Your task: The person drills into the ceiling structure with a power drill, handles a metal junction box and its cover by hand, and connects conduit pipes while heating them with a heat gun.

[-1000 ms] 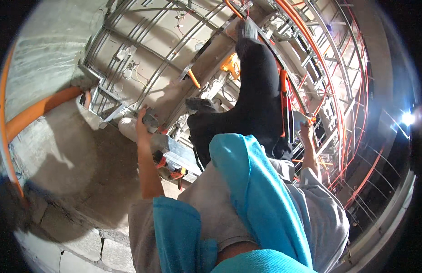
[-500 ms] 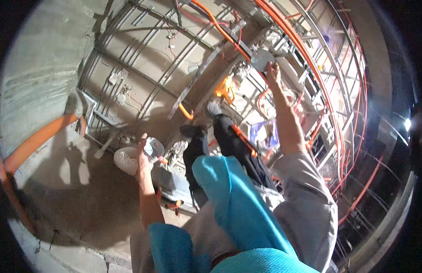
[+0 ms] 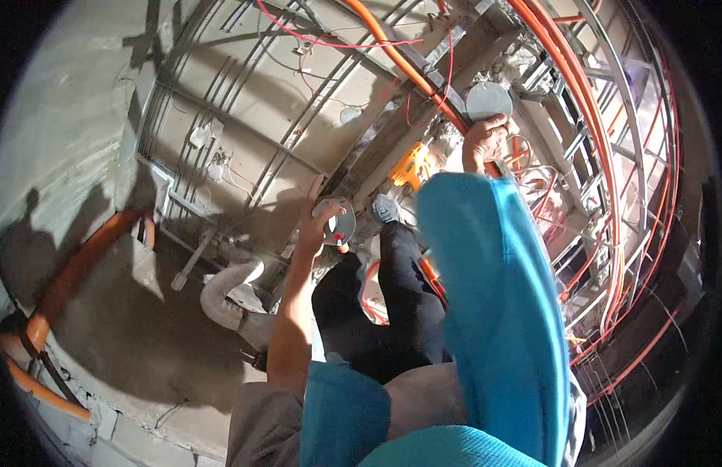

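My left hand (image 3: 318, 222) is curled around a round grey, cup-like thing (image 3: 342, 224) with a red spot inside and a small orange tip at its lower edge. Its exact kind is not clear. Farther up and to the right, my right hand (image 3: 486, 138) grips the lower rim of a flat, pale grey disc (image 3: 489, 101). The disc is held up in front of broken concrete and an orange conduit. Between and below the hands, a yellow-orange power tool (image 3: 412, 165) lies near my foot (image 3: 385, 208).
Orange corrugated conduits (image 3: 567, 78) curve down the right side beside metal framing. A metal grid (image 3: 244, 132) with loose thin wires fills the upper left. A bent pale pipe (image 3: 225, 292) stands left of my forearm. A thick orange pipe (image 3: 73, 276) runs along the wall at far left.
My left hand has moved right and up with the cup-like thing, closer to the middle. The disc in my right hand appears slightly farther right. The whole view has shifted.
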`<state>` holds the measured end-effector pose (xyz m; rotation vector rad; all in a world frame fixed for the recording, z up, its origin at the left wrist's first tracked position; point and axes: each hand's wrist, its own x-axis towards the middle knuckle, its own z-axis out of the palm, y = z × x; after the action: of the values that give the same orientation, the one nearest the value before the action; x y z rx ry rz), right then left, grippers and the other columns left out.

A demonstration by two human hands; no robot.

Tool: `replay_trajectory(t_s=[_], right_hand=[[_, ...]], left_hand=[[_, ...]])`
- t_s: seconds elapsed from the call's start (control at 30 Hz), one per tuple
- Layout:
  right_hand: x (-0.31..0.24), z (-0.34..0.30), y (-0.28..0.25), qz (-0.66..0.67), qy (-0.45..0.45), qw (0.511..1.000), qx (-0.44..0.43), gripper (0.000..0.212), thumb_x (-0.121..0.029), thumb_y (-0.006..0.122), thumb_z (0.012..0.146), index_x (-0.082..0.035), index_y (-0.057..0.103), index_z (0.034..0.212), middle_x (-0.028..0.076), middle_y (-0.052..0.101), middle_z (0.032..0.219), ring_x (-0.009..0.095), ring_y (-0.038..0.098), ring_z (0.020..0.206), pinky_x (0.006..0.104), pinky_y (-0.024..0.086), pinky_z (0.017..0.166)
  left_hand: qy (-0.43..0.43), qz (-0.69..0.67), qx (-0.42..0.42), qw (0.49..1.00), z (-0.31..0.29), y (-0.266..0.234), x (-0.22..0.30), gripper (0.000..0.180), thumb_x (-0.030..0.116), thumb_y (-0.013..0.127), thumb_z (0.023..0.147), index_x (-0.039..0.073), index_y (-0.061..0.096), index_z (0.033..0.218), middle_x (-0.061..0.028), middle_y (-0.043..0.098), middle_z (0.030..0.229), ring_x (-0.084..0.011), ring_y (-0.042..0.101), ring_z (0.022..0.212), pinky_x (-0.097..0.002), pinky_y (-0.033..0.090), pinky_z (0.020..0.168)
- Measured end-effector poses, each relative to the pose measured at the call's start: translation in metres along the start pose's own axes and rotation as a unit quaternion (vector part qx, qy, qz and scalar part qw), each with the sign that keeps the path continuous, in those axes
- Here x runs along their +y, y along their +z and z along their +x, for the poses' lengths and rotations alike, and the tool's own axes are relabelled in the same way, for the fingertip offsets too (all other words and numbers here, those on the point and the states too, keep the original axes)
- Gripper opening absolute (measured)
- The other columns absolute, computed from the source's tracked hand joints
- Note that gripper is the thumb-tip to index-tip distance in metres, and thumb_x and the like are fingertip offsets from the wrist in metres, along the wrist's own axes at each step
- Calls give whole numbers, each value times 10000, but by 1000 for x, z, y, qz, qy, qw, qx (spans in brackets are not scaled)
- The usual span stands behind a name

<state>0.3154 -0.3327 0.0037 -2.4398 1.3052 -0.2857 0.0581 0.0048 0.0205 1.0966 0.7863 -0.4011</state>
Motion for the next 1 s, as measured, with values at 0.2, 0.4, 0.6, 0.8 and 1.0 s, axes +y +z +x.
replay_trajectory(t_s=[0.2,0.4,0.6,0.8,1.0], right_hand=[[1,-8,-4,-17,44,998,-40,695,-543,228,1066,-30,631,1302,262,683,1241,442,631,1184,534,460,1013],[-7,-7,-13,-7,-41,999,4,607,-486,253,1069,0,613,1108,274,729,991,491,692,960,554,520,869],[24,7,28,-25,-92,995,39,554,-434,288,1082,-42,678,1054,234,741,968,425,714,925,507,553,860],[13,-9,16,-51,-58,997,-10,600,-487,287,1070,-38,686,1078,228,749,988,430,715,946,517,550,863],[17,-4,26,-23,-94,993,67,578,-463,310,1066,-33,694,1031,225,755,924,437,726,893,500,559,844]], left_hand=[[-12,-29,-86,996,9,-5,-6,677,179,752,858,59,521,1484,-168,665,1319,-226,711,1023,-382,544,958],[28,18,-92,995,4,0,2,713,146,734,849,78,483,1513,-122,721,1182,-205,706,994,-378,572,887],[-79,-43,-55,994,11,-9,-1,630,134,701,879,49,521,1477,-113,731,1109,-200,715,930,-349,579,843],[-36,-7,-99,994,8,-21,0,645,201,662,923,32,473,1516,-122,745,1021,-203,719,880,-350,592,806],[-72,8,-121,990,10,-25,0,405,331,620,949,10,714,1177,-114,752,1027,-189,714,857,-380,610,653]])
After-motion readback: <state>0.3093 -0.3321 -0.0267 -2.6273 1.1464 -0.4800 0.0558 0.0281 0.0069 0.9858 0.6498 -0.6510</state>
